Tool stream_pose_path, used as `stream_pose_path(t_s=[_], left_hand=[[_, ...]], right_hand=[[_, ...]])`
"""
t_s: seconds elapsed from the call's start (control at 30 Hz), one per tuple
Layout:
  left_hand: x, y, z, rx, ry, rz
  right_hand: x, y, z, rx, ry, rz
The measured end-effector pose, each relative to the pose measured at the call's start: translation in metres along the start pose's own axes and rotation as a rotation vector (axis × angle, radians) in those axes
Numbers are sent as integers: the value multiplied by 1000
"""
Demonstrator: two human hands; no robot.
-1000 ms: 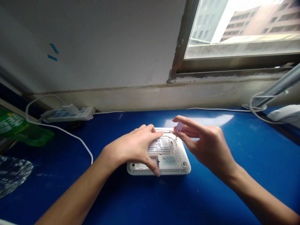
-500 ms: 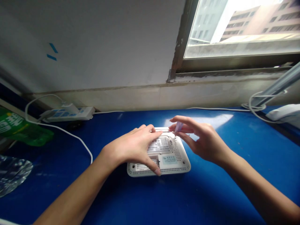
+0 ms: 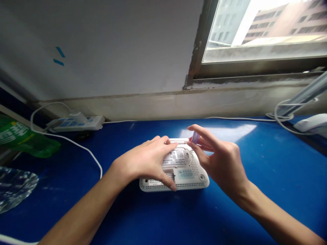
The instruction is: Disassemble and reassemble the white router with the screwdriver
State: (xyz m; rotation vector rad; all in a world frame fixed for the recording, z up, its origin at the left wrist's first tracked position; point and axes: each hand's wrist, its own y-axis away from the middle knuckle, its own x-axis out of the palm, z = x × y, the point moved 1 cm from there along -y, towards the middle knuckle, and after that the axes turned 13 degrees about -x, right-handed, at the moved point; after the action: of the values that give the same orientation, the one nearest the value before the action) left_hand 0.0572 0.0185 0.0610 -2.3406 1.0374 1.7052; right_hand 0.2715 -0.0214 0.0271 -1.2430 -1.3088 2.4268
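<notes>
A white router lies on the blue table with its perforated, labelled underside up. My left hand is spread across its left half, thumb over the near edge and fingers toward the far edge, holding it down. Between the thumb and fingers of my right hand is a small screwdriver with a translucent pale purple handle. It stands nearly upright over the router's far right corner. Its tip is hidden behind my fingers. A round recess shows at the near right corner.
A white power strip with a plugged-in cable lies at the back left. A green bottle and a clear plastic bottle lie at the left edge. A metal pole wrapped in white cord stands at the right, below the window.
My right hand has turned, its wrist lower and its back more toward me, with the screwdriver still at the same corner. My left hand and the router stay in place; the view shifts slightly.
</notes>
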Motion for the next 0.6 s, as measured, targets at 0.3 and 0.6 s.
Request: stream_pose_path(t_s=[0.3,0.6], left_hand=[[-1,1,3,12,-4,3],[-1,-7,14,6,-25,-14]], right_hand=[[-6,-3,-28,46,-349,203],[-41,-13,-60,244,-352,-34]])
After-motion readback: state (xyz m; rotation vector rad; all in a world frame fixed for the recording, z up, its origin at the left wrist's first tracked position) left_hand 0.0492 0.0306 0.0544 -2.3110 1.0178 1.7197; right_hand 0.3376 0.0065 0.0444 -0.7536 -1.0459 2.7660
